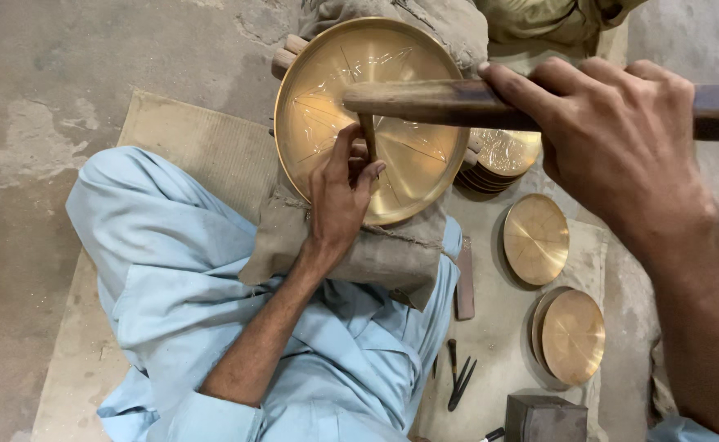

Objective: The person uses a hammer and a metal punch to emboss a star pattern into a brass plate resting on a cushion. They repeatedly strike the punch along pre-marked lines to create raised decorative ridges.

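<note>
A large round brass plate (425,164) with engraved lines lies on a brown cloth-covered pad (392,250) over my lap. My left hand (339,192) pinches a thin metal chisel (368,135) upright, its tip on the plate near the centre. Higher up and close to the camera, my right hand (613,139) grips a dark wooden mallet (433,100), whose long head hovers just above the chisel's top.
Smaller brass plates lie on the mat to the right: a stack (503,155), one (535,239), another pair (572,337). A flat bar (464,282), dark hand tools (458,381) and a dark block (545,419) sit nearby. Concrete floor (40,98) lies left.
</note>
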